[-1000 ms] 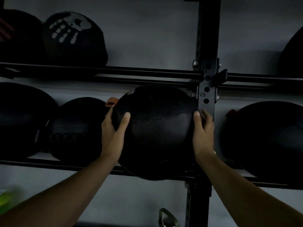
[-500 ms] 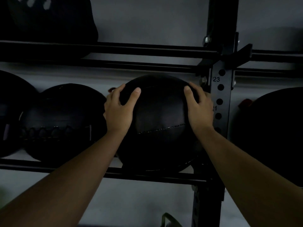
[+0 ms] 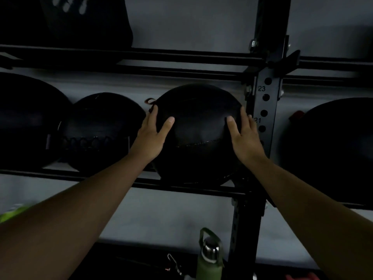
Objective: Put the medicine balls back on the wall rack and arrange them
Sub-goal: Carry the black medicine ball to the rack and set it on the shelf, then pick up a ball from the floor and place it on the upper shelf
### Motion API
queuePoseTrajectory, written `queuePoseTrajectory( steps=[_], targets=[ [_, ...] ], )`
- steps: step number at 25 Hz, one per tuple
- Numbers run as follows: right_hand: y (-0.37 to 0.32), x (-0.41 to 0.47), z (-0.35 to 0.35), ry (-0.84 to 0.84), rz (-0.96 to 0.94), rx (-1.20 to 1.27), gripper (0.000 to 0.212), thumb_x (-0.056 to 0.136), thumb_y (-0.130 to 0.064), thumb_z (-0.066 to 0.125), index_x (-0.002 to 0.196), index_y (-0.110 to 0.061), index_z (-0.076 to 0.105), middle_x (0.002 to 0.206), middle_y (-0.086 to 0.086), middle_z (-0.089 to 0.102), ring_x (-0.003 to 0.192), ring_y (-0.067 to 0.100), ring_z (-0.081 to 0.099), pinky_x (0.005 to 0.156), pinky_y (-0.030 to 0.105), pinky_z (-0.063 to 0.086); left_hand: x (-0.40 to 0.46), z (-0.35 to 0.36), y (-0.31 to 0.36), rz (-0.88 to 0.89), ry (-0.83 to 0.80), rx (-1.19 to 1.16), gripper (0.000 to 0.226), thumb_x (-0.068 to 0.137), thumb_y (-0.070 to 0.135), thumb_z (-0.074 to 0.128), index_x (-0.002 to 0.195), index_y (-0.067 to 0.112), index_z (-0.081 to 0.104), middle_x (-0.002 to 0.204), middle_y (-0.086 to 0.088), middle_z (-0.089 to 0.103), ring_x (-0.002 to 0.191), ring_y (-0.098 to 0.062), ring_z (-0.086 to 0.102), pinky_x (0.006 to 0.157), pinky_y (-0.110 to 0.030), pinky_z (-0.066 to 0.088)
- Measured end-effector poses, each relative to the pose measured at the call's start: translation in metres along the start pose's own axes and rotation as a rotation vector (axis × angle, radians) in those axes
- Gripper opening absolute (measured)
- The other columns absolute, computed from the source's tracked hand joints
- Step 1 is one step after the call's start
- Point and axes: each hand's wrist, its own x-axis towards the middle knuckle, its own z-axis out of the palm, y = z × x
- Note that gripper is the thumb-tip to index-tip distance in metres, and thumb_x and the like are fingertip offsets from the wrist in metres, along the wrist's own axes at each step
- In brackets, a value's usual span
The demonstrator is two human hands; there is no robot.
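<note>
Black medicine ball (image 3: 198,134) sits on the rack's middle rails (image 3: 201,189), just left of the upright post (image 3: 272,106). Left hand (image 3: 150,138) and right hand (image 3: 246,138) press its sides, fingers spread flat. Best seat it squarely on both rails before letting go.

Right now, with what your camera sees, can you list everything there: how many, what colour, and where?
medicine ball: one, black, middle shelf, just left of the upright, between the hands
other medicine balls: three, black, same shelf, two to its left, one right of the upright
printed ball: one, black with white marks, top shelf, left
wall rack: one, black, numbered upright with horizontal rails, against a grey wall
water bottle: one, green with a silver cap, below, beside the upright
left grip: one, bare hand, on the ball's left side
right grip: one, bare hand, on the ball's right side
</note>
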Motion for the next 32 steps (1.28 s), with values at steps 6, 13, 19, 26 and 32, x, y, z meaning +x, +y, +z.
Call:
queuePoseTrajectory(
  steps=[6, 13, 19, 26, 32],
  targets=[
    [0.051, -0.114, 0.021, 0.01, -0.031, -0.012, 0.071, 0.103, -0.043, 0.054, 0.164, -0.032, 0.019, 0.169, 0.006, 0.023, 0.153, 0.025, 0.032, 0.117, 0.033, 0.035, -0.112, -0.006, -0.058, -0.064, -0.227, 0.218, 0.08, 0.097, 0.059, 0.057, 0.164, 0.033, 0.02, 0.168, 0.003, 0.034, 0.122, -0.001, 0.061, 0.108, -0.033, 0.041],
    [0.12, -0.273, 0.09, -0.463, 0.27, -0.236, 0.03, 0.102, -0.025, 0.055, 0.128, -0.016, 0.067, 0.13, 0.017, 0.068, 0.12, 0.035, 0.065, 0.084, 0.029, 0.042, -0.258, 0.003, -0.153, -0.272, -0.631, 0.349, 0.037, 0.097, 0.03, 0.068, 0.13, 0.013, 0.069, 0.13, -0.008, 0.074, 0.121, -0.024, 0.068, 0.102, -0.033, 0.053],
    [0.144, -0.437, 0.15, -0.841, 0.618, -0.391, 0.035, 0.104, -0.023, 0.055, 0.132, -0.007, 0.068, 0.132, 0.022, 0.069, 0.124, 0.037, 0.065, 0.096, 0.035, 0.047, -0.385, -0.011, -0.256, -0.352, -1.026, 0.398, 0.031, 0.098, 0.034, 0.065, 0.123, 0.019, 0.072, 0.115, -0.001, 0.073, 0.097, -0.016, 0.069, 0.075, -0.023, 0.05],
    [0.126, -0.623, 0.201, -1.18, 1.101, -0.461, 0.038, 0.105, -0.033, 0.047, 0.132, -0.014, 0.065, 0.135, 0.016, 0.066, 0.12, 0.033, 0.064, 0.102, 0.04, 0.053, -0.503, -0.06, -0.369, -0.589, -1.589, 0.44, 0.046, 0.102, 0.039, 0.059, 0.141, 0.014, 0.063, 0.143, -0.009, 0.065, 0.129, -0.025, 0.062, 0.108, -0.034, 0.05],
    [0.089, -0.739, 0.171, -1.118, 1.372, -0.438, 0.039, 0.107, -0.031, 0.041, 0.137, -0.018, 0.062, 0.142, 0.01, 0.063, 0.126, 0.027, 0.062, 0.102, 0.039, 0.051, -0.572, -0.08, -0.373, -0.578, -1.771, 0.452, 0.045, 0.102, 0.041, 0.057, 0.141, 0.018, 0.061, 0.141, -0.005, 0.066, 0.123, -0.019, 0.064, 0.108, -0.036, 0.051]
  ],
)
